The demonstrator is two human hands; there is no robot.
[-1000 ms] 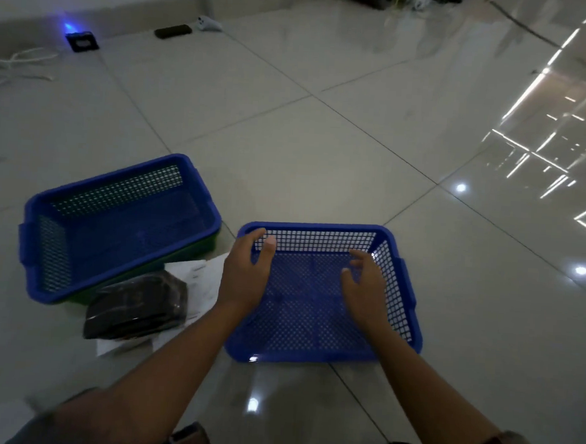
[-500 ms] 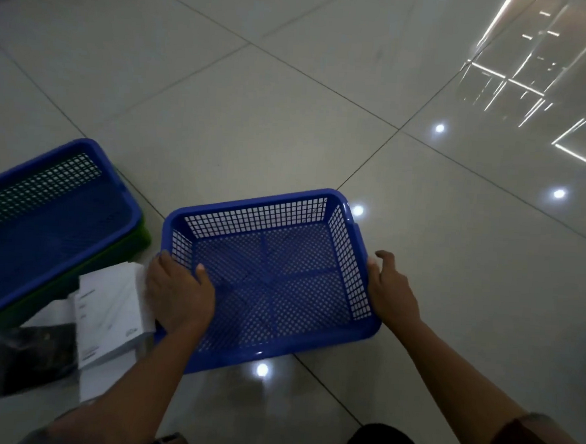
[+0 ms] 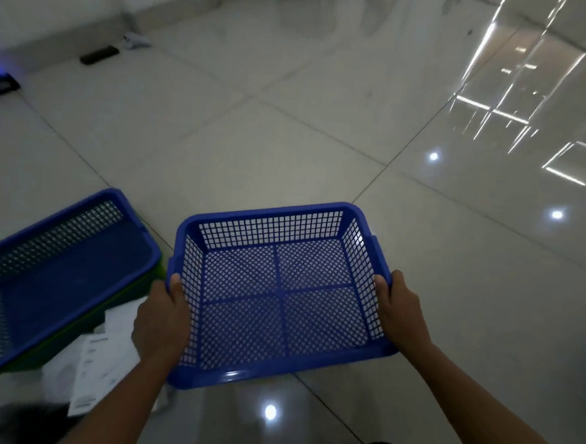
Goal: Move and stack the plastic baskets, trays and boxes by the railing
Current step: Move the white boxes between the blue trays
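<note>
Simply blue mesh basket (image 3: 277,289), empty.

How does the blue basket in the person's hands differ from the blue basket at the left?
The held basket is gripped at both side rims, by the left hand and the right hand; the left basket is untouched. The held basket's floor is open mesh, while the left basket's looks solid and it sits nested in a green tray. Both are blue, rectangular, mesh-walled and empty.
</note>
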